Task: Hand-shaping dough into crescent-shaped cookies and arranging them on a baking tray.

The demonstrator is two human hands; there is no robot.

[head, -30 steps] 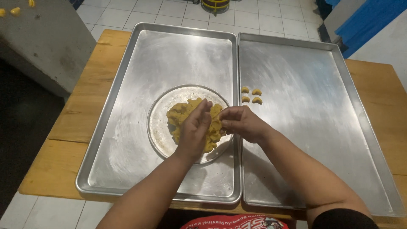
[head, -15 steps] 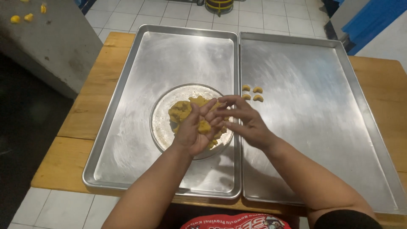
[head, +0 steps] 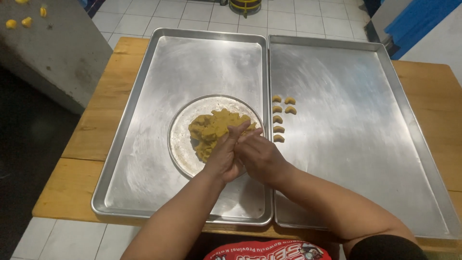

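Round metal plate [head: 185, 144] on left tray [head: 144, 106] holds a yellow dough mound [head: 211, 130]. Right tray [head: 365, 120] carries six small dough crescents [head: 280, 118]. Left hand [head: 224, 156] and right hand [head: 257, 154] press together, contents unseen.

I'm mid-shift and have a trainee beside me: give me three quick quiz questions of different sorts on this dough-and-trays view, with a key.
1. True or false: the shaped dough pieces lie on the tray that holds the round plate.
2. Multiple choice: where is the dough mound? A) bare on the table B) on the round plate C) on the right tray
3. Short answer: how do the left hand and right hand stand to each other?

Key: 1. False, they lie on the right tray, near its left edge. 2. B, inside the left tray. 3. Pressed together over the plate's near edge; what lies between the palms is hidden.
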